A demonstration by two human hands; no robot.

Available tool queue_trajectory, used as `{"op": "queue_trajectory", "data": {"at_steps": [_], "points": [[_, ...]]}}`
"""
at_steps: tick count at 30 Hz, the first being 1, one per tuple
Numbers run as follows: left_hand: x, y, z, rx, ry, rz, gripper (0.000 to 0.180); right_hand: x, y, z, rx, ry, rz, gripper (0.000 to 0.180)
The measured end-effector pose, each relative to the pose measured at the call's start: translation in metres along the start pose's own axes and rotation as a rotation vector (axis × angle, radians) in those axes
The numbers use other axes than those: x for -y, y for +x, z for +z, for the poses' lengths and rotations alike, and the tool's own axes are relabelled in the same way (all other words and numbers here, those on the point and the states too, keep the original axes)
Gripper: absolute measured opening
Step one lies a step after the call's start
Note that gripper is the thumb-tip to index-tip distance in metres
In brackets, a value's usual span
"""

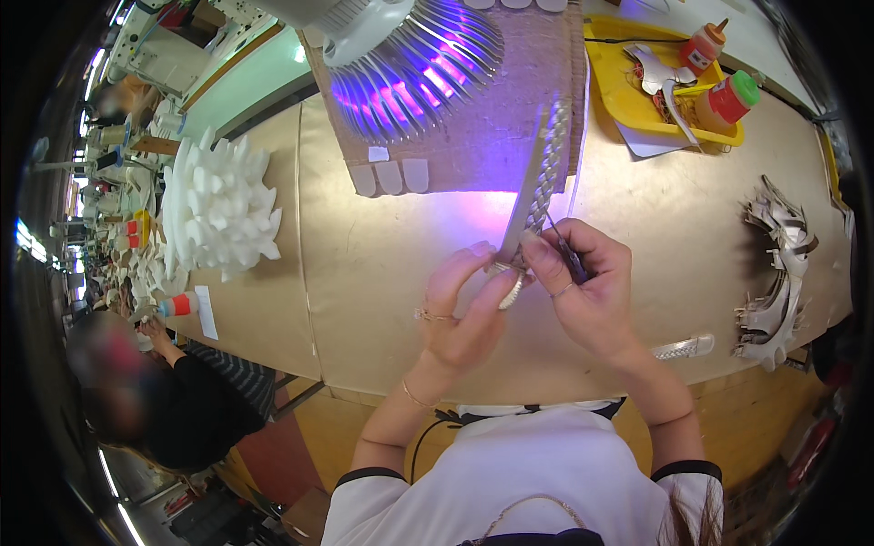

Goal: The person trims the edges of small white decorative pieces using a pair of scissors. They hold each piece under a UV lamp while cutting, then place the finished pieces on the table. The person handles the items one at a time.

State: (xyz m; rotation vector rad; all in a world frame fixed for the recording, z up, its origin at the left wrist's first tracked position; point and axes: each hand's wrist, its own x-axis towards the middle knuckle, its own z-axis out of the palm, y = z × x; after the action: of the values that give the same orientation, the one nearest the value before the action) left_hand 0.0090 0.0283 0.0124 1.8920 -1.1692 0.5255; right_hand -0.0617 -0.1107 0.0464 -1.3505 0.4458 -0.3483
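Note:
Over the middle of the table I hold a braided, pale metallic strap (546, 173) that stands up from my fingers toward the lamp. My left hand (460, 309) pinches its lower end, where a short curved, ribbed piece pokes out below the fingertips. In my right hand (592, 287) is a slim dark-handled tool (572, 259) with a thin pointed shaft, lying against the strap. The thumb of that hand presses near the same end; the tool's very tip is hard to make out. Another braided strap (683, 348) lies by my right forearm.
A finned lamp (414, 77) glows violet above a cardboard sheet (360, 136) bearing small pale tabs. White spiky foam (223, 209) stands left. Far right sits a yellow tray (619, 100) with bottles; nearer, a heap of metallic straps (774, 282). Another person (173, 400) works at left.

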Motion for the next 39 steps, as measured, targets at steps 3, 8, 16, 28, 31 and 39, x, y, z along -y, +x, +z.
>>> {"op": "queue_trajectory", "data": {"at_steps": [3,8,16,28,31,39], "points": [[0.003,0.009,0.006,-0.041,-0.119,-0.073,0.034,0.0,0.009,0.004,-0.018,0.034,-0.018,0.016],[0.021,0.022,0.019,-0.157,-0.24,-0.05,0.025,-0.006,0.033,0.009,0.09,-0.047,-0.042,0.015],[0.019,0.036,0.044,-0.293,-0.44,-0.459,0.007,-0.021,0.059,0.02,-0.022,0.04,-0.181,0.013],[0.034,0.033,0.051,-0.409,-0.613,-0.717,0.011,-0.011,0.069,0.006,-0.074,-0.114,-0.089,0.024],[0.038,0.027,0.05,-0.394,-0.535,-0.699,0.011,0.001,0.061,-0.007,-0.102,-0.683,-0.392,0.034],[0.044,0.019,0.05,-0.263,-0.167,-0.501,0.01,0.004,0.049,-0.008,-0.094,-1.17,-0.766,0.039]]}}
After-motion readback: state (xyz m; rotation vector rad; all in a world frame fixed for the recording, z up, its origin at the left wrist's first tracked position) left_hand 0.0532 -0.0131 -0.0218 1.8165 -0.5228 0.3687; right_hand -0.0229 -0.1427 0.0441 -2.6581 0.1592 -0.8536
